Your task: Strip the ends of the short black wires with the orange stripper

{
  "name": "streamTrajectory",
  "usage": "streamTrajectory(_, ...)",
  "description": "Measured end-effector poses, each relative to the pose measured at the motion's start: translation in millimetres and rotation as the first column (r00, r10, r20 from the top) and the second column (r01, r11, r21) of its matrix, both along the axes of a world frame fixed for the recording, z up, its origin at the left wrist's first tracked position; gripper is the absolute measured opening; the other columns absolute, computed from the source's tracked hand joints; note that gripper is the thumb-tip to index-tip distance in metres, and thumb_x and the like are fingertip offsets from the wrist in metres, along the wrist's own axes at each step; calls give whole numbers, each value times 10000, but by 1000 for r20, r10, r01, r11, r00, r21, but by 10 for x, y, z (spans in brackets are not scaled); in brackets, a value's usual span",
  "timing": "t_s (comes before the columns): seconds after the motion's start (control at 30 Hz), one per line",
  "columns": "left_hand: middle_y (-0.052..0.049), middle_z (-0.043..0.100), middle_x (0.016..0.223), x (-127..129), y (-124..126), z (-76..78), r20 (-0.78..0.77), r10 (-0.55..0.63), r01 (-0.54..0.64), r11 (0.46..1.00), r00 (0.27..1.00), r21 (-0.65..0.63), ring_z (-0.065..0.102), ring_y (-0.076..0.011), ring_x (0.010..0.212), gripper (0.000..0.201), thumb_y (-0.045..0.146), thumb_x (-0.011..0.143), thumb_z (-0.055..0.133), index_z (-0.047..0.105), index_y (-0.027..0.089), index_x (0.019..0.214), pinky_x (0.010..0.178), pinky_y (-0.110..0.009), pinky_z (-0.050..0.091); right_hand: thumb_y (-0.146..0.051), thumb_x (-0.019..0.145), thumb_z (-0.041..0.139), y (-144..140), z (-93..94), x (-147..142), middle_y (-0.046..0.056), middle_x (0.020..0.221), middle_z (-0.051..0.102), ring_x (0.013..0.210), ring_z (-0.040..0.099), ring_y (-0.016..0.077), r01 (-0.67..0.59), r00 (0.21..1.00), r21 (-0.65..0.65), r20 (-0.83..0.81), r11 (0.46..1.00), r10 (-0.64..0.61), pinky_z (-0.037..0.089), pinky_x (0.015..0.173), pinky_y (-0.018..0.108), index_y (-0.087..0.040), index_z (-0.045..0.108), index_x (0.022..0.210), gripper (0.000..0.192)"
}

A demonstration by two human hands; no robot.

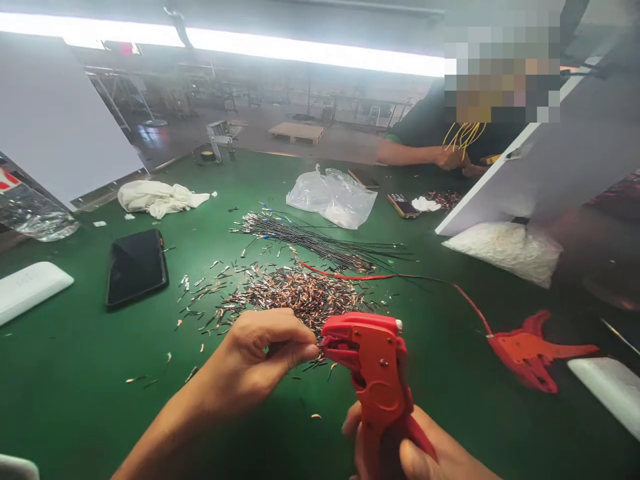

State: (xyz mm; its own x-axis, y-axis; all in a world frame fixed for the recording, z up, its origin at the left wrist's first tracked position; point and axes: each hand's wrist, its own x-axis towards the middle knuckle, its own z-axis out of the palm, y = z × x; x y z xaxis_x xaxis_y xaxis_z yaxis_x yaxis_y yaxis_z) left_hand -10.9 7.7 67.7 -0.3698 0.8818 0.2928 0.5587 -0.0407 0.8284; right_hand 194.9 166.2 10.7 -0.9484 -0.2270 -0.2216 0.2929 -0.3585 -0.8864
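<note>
My right hand (pixel 395 447) is wrapped round the handles of a red and orange wire stripper (pixel 384 373), its jaws pointing left. Thumb and forefinger of my left hand (pixel 265 353) pinch a thin wire right at those jaws; the fingers hide most of it. Just behind both hands lies a heap of short wire and insulation scraps (pixel 300 293), dark and copper-coloured. Beyond the heap is a bundle of long black wires (pixel 310 240), some with blue parts near their left ends. A second red wire stripper (pixel 525 350) lies at the right, with a red cord (pixel 350 275) running from it.
On the green table (pixel 75 373) are a black phone (pixel 137 268), a white cloth (pixel 157 198), a clear plastic bag (pixel 330 197) and a filled bag (pixel 505 250) by the white partition (pixel 530 160). Across the table, a person's hand (pixel 450 158) holds yellow wires (pixel 467 138).
</note>
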Motion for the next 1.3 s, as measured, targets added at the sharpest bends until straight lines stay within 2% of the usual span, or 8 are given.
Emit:
streamTrajectory(0.13, 24, 572, 599, 14, 11, 3, -6, -11, 11, 1000, 1000, -4, 491, -67, 565, 199, 131, 880, 617, 701, 140, 699, 535, -173, 374, -801, 757, 573, 6, -44, -18, 1, 710, 530, 650, 463, 137, 15, 1000, 39, -16, 999, -15, 406, 614, 259, -169, 609, 830, 638)
streamTrajectory(0.3, 14, 588, 599, 21, -9, 4, 11, -45, 45, 998, 999, -41, 485, -78, 581, 198, 145, 877, 622, 711, 140, 700, 555, -186, 379, -835, 776, 491, -23, -175, -36, -17, 641, 506, 561, 432, 118, -9, 1000, -46, 24, 999, 10, 410, 580, 264, -173, 605, 792, 672)
streamTrajectory(0.4, 14, 582, 597, 27, -25, 21, 22, -45, 46, 997, 999, -56, 479, -79, 567, 201, 157, 876, 626, 710, 140, 693, 542, -189, 372, -813, 822, 459, -10, -110, -28, -17, 658, 505, 577, 437, 112, -3, 1000, -24, 29, 1000, 3, 388, 573, 246, -163, 599, 815, 665)
streamTrajectory(0.53, 14, 581, 607, 31, -15, 46, 52, -21, 25, 997, 998, -69, 486, -80, 556, 197, 167, 881, 619, 715, 139, 712, 533, -193, 373, -745, 820, 550, -8, -23, 4, -44, 611, 421, 534, 346, 83, 47, 998, 50, -39, 998, -45, 305, 496, 216, -169, 547, 750, 580)
streamTrajectory(0.7, 4, 621, 613, 3, -11, 24, 86, -34, 39, 998, 996, -57, 510, -86, 571, 181, 154, 879, 615, 736, 135, 745, 546, -194, 385, -676, 831, 566, -24, -103, 43, -57, 596, 330, 508, 275, 72, 82, 994, 68, -79, 994, -76, 236, 451, 212, -184, 480, 683, 521)
streamTrajectory(0.97, 10, 626, 567, -25, -19, 41, 81, -82, 81, 997, 993, 12, 469, -89, 555, 184, 110, 845, 627, 751, 150, 715, 555, -200, 396, -633, 811, 624, -25, -82, 26, -73, 536, 335, 458, 276, 63, 54, 995, -2, -84, 999, -54, 204, 420, 225, -178, 507, 678, 489)
streamTrajectory(1.17, 8, 624, 586, -2, -9, 48, 89, -66, 69, 997, 994, -36, 487, -91, 551, 188, 125, 846, 608, 741, 156, 718, 546, -201, 407, -563, 835, 642, -105, -48, -13, -83, 553, 328, 455, 248, 53, 144, 981, -108, -112, 984, -156, 182, 424, 210, -193, 457, 715, 430)
streamTrajectory(1.3, 4, 620, 602, -2, -3, 34, 87, -51, 58, 995, 995, -76, 505, -98, 566, 188, 164, 855, 598, 727, 154, 719, 543, -202, 410, -635, 788, 674, -85, -73, 32, -82, 548, 325, 483, 272, 62, 157, 988, -22, -10, 987, -157, 216, 460, 216, -167, 540, 693, 496)
